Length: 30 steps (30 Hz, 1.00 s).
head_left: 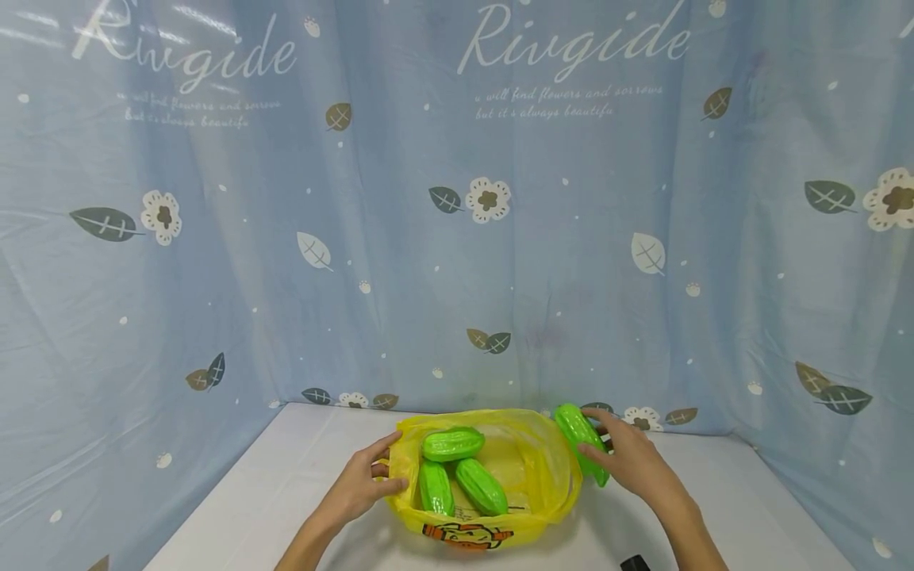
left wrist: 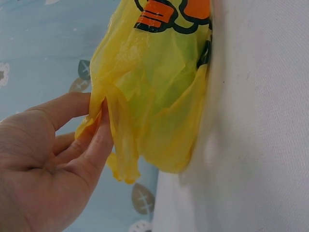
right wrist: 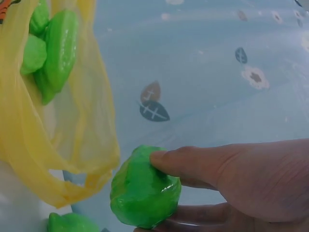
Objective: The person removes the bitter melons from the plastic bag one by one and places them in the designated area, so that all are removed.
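A yellow plastic bag [head_left: 550, 507] with a printed orange and black cartoon lies on the white table, its mouth held wide. Inside it are three ribbed green toy cucumbers [head_left: 481, 486]. My left hand [head_left: 357, 484] pinches the bag's left edge; up close, the left hand [left wrist: 53, 154] has thin yellow film between thumb and fingers. To the right of the bag, my right hand [head_left: 635, 456] grips another toy cucumber [right wrist: 145, 193] between thumb and fingers. Below the bag's edge in the right wrist view, a further green end [right wrist: 72, 223] shows, mostly cut off.
A blue curtain [head_left: 535, 277] with leaves, flowers and lettering hangs behind and on both sides of the white table [head_left: 750, 500]. A small black object [head_left: 634, 563] pokes in at the bottom edge, near the right forearm.
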Tool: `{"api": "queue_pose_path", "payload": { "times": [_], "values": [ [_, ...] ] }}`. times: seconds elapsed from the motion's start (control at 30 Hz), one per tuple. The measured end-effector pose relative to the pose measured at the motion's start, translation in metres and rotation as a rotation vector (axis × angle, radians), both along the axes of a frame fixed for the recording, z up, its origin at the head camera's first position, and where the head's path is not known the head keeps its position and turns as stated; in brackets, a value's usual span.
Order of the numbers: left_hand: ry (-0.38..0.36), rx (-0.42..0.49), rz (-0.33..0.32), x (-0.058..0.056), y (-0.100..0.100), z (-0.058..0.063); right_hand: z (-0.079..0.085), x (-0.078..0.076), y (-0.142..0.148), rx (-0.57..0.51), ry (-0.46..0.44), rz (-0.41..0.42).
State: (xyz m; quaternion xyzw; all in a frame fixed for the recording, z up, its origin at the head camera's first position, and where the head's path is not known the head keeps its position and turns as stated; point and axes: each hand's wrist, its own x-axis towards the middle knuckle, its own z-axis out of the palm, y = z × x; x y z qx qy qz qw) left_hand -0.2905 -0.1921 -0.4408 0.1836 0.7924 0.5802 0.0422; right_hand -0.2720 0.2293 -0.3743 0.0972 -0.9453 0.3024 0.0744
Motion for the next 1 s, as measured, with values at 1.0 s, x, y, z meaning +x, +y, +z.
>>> {"api": "queue_pose_path", "payload": {
  "times": [1.0],
  "values": [
    [0.014,-0.003,-0.012,-0.001,0.002,-0.001,-0.026,-0.026,0.041,0.006,-0.012,-0.114]
  ]
}}
